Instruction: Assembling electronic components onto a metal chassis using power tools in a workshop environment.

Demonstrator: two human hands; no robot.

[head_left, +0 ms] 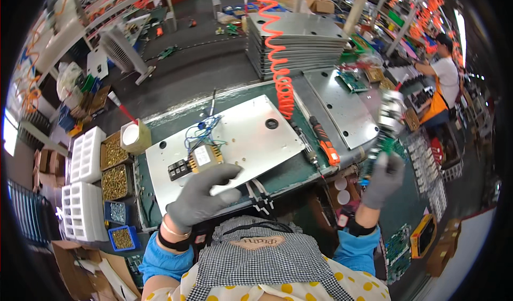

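Observation:
My left hand (206, 194), in a grey glove, hovers over the near edge of a silver metal plate (251, 127), thumb and fingers apart and nothing held. Close to its fingers on the plate sit a boxy transformer (206, 157) with a pale label and a black block (179, 169). Blue wires (202, 133) trail behind them, and a few small screws lie loose. Off to the right, my gloved right hand (383, 181) is closed on a green circuit board (386, 145). Silvery parts stand out from that board, blurred by motion.
An orange-and-black screwdriver (326, 145) lies right of the plate, beneath a coiled orange hose (279, 60). Screw boxes (115, 181) and white foam trays (83, 210) stand at left. Stacked metal panels (296, 47) rise behind. A co-worker (446, 74) is at far right.

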